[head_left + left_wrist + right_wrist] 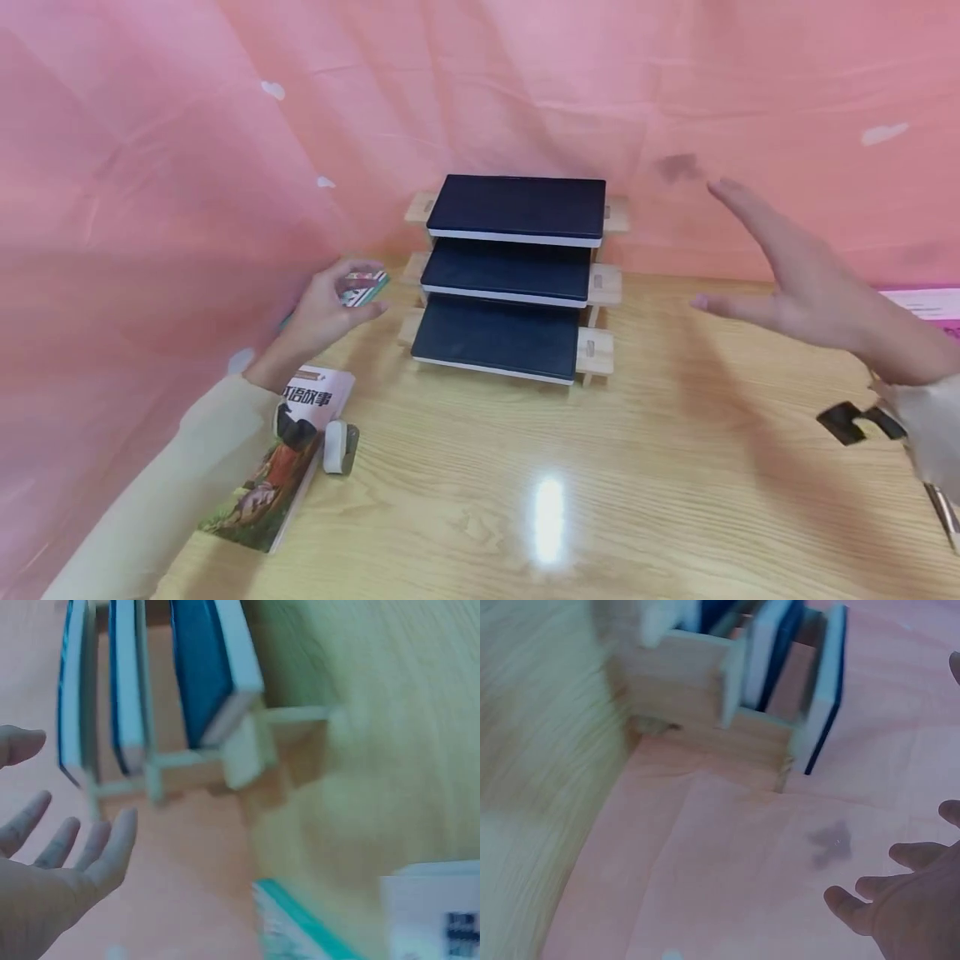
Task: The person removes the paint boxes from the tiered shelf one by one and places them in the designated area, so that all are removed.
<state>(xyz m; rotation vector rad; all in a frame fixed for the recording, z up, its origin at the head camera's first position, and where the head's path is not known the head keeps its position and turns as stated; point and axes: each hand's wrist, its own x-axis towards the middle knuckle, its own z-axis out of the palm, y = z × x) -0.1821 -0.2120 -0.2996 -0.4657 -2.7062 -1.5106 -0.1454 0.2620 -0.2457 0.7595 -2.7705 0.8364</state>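
Note:
A three-tier wooden rack (595, 350) stands toward the back of the table. On its steps lie three dark navy, book-like slabs with white edges: a top one (517, 204), a middle one (506, 271) and a bottom one (495, 337). To the rack's left my left hand (322, 308) is raised, thumb and fingers spread apart around nothing. My right hand (806, 279) hovers on the other side, farther from the rack, fingers extended and holding nothing. Both wrist views show the slabs' ends near the fingers, with space between.
An illustrated book (281, 483) lies under the left forearm, beside a small white-and-grey object (341, 447). Behind the left hand is a colourful teal-edged item (367, 290). A pink-and-white item (926, 304) sits at far right. Pink cloth (525, 83) hangs along the back and left.

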